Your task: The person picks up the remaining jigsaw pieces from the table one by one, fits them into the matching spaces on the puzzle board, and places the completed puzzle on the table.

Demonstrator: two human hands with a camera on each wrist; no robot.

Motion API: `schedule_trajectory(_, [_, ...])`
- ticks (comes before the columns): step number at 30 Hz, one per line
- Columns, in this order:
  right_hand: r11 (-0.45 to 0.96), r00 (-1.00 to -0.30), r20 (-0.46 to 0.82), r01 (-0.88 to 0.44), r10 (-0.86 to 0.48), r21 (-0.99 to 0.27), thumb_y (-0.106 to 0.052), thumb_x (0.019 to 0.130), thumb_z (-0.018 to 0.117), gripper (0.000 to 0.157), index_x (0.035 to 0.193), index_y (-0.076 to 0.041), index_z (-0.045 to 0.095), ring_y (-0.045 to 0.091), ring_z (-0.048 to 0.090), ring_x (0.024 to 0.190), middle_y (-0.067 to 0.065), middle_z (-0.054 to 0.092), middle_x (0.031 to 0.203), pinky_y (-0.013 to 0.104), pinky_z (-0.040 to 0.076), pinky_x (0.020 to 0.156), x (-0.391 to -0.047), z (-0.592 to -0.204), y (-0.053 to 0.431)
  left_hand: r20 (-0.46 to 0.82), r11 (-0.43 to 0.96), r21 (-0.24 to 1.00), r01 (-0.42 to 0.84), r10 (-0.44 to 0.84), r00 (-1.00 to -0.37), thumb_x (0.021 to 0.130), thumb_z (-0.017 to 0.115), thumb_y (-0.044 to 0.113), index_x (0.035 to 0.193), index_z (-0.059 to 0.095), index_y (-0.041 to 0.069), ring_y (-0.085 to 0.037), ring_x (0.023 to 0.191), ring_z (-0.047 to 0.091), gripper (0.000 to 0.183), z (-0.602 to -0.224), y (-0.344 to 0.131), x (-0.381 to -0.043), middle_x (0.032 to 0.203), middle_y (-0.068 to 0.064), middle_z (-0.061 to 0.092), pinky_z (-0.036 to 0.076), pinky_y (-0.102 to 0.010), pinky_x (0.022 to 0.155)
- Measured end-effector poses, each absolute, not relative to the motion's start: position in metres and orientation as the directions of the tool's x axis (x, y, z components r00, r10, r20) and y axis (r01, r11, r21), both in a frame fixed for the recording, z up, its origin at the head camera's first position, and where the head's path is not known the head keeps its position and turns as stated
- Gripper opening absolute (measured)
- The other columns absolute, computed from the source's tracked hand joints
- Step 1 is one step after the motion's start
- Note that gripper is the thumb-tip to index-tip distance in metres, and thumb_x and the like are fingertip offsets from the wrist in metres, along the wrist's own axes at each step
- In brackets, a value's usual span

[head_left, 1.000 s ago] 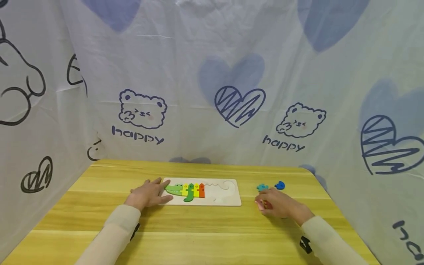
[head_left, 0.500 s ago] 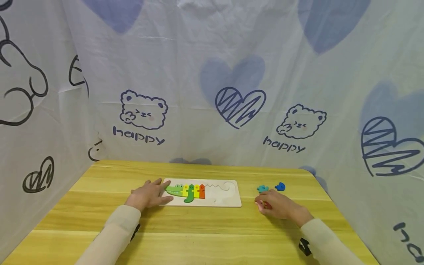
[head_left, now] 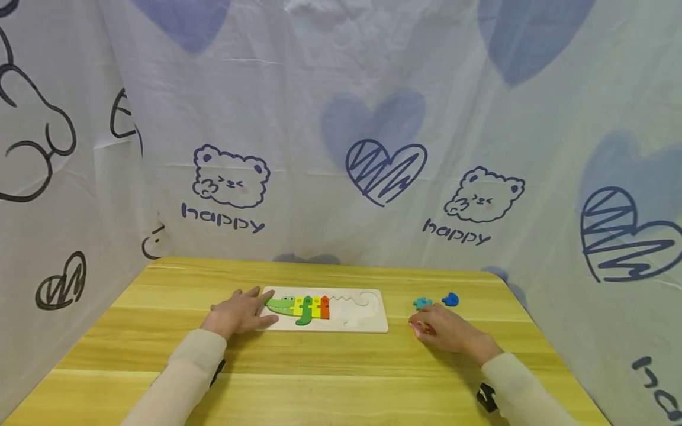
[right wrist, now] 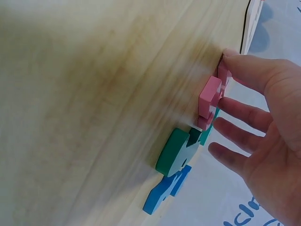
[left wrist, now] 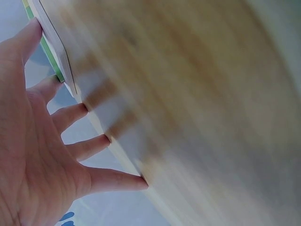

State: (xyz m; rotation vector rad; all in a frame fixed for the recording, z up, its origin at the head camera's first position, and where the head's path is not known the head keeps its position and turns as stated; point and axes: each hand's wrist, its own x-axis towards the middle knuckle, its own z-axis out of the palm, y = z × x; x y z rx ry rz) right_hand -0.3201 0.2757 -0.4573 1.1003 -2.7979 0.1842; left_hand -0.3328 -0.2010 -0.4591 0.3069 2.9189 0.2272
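Note:
The left hand [head_left: 240, 312] lies spread at the left end of a white puzzle board [head_left: 367, 322], its fingers touching the board and the wooden table. Set in the board is a crocodile puzzle [head_left: 306, 307] with a green head and yellow, green and orange body pieces; its right part shows only the bare recess. Right of the board, the right hand [head_left: 450, 327] pinches a pink puzzle piece [right wrist: 225, 73] low at the table, thumb at one end and fingertips at the other side. Another pink block [right wrist: 210, 96] stands close by the index fingertip. The palm hides part of these pieces from above.
Beyond the right hand lie a teal puzzle piece [head_left: 422, 303] and a blue puzzle piece [head_left: 450, 299]. A dark green piece [right wrist: 174, 153] shows near the fingers in the right wrist view. A white printed curtain [head_left: 309, 207] encloses the table [head_left: 319, 378].
The right hand shifts very slightly left with the pink piece at its fingertips. The left hand and the board stay in place.

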Motion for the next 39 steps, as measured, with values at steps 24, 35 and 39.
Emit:
schedule_trajectory(24, [0.712, -0.705, 0.25, -0.698, -0.664, -0.078, -0.019, 0.087, 0.065, 0.01, 0.094, -0.016, 0.071, 0.024, 0.06, 0.101, 0.008, 0.068, 0.109, 0.045, 0.05, 0.091, -0.32, -0.452, 0.256, -0.171, 0.967, 0.163, 0.198, 0.225, -0.959, 0.083, 0.044, 0.075, 0.15, 0.029, 0.031, -0.056, 0.137, 0.024, 0.081, -0.461, -0.199, -0.336, 0.157, -0.013, 0.027, 0.023, -0.089, 0.078])
schedule_trajectory(35, [0.705, -0.713, 0.216, -0.698, -0.667, -0.126, -0.022, 0.09, 0.064, 0.02, 0.105, -0.012, 0.071, 0.028, 0.056, 0.111, 0.011, 0.066, 0.119, 0.048, 0.047, 0.099, -0.328, -0.437, 0.224, -0.17, 0.966, 0.171, 0.194, 0.223, -0.96, 0.084, 0.045, 0.073, 0.15, 0.03, 0.03, -0.056, 0.137, 0.024, 0.08, -0.459, -0.2, -0.334, 0.157, -0.014, 0.027, 0.022, -0.089, 0.078])
schedule_trajectory(39, [0.695, -0.7, 0.216, -0.71, -0.681, -0.113, -0.022, 0.089, 0.066, 0.026, 0.112, -0.009, 0.07, 0.029, 0.056, 0.112, 0.012, 0.064, 0.122, 0.048, 0.047, 0.098, -0.331, -0.434, 0.21, -0.167, 0.967, 0.166, 0.194, 0.221, -0.961, 0.083, 0.044, 0.075, 0.15, 0.03, 0.03, -0.056, 0.137, 0.024, 0.081, -0.461, -0.201, -0.335, 0.157, -0.014, 0.027, 0.023, -0.089, 0.079])
